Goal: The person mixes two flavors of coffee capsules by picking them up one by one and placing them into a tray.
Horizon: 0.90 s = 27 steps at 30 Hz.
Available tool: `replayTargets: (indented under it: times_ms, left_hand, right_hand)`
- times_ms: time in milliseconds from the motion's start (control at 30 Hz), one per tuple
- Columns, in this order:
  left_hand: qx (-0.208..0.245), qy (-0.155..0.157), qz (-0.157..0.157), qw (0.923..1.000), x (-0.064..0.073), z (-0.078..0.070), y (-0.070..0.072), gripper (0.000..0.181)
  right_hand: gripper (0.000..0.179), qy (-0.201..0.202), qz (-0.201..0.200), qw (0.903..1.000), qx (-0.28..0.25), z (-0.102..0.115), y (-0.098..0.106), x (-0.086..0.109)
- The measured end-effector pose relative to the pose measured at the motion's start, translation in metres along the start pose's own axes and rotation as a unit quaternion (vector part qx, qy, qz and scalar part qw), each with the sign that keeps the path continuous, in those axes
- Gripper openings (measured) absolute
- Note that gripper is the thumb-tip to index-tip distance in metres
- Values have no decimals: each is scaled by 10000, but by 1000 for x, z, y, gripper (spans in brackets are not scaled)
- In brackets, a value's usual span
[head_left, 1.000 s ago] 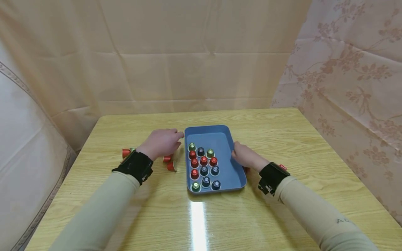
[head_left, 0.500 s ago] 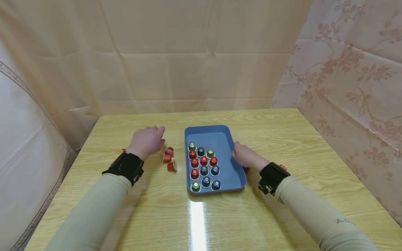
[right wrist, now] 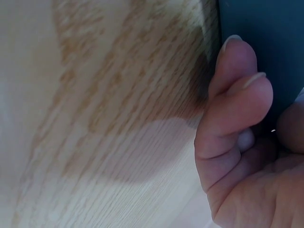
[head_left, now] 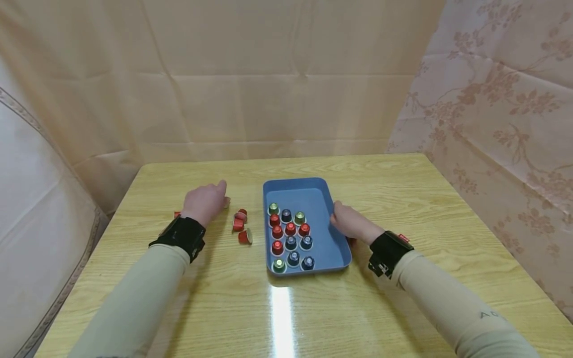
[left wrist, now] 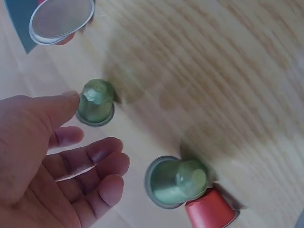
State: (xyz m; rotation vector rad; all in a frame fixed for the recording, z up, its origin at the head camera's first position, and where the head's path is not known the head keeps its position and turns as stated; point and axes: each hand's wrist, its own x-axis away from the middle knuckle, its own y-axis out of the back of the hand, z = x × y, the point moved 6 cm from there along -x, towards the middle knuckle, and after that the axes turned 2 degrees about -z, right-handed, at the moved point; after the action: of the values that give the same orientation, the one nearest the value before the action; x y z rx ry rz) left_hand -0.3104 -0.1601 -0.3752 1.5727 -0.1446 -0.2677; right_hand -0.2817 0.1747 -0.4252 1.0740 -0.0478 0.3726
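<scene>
My left hand (head_left: pixel 203 204) hovers over the table left of the tray, fingers loosely bent and nothing held. In the left wrist view its thumb tip is close beside a green coffee capsule (left wrist: pixel 96 102); whether they touch I cannot tell. A second green capsule (left wrist: pixel 173 181) leans against a red capsule (left wrist: pixel 211 210). My right hand (head_left: pixel 351 221) grips the right side of the blue tray (head_left: pixel 322 199), fingers curled at its outer wall (right wrist: pixel 254 19). Upright red, green and dark blue capsules (head_left: pixel 290 228) fill the tray's left part in rows.
Several red capsules (head_left: pixel 244 237) lie between my left hand and the tray. Another red capsule (head_left: pixel 177 214) is mostly hidden behind my left wrist. The wooden table (head_left: pixel 380 179) ends at a beige curtain (head_left: pixel 268 99).
My left hand has moved left from the tray's edge to above the loose capsules, uncovering red ones beside the tray. My right hand and the tray have stayed put.
</scene>
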Motion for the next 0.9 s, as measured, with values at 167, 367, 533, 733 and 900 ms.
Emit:
replayTargets:
  times_ms: [167,367,533,733,900]
  left_hand:
    - [-12,-183,21,9998,1,0,-4,10]
    - [-8,-298,239,9993,0,0,-11,6]
    - [-93,-444,317,9985,1,0,-16,13]
    - [-183,-574,239,9979,2,-1,-18,17]
    - [-109,-578,159,9981,1,-3,-17,19]
  right_hand:
    - [33,-123,123,9998,-62,-1,0,-1]
    - [35,-142,129,9997,-121,-1,0,-1]
    - [35,-101,116,9998,-99,0,0,1]
    - [32,-71,101,9999,-73,0,0,1]
    - [29,16,82,9999,-66,1,1,2]
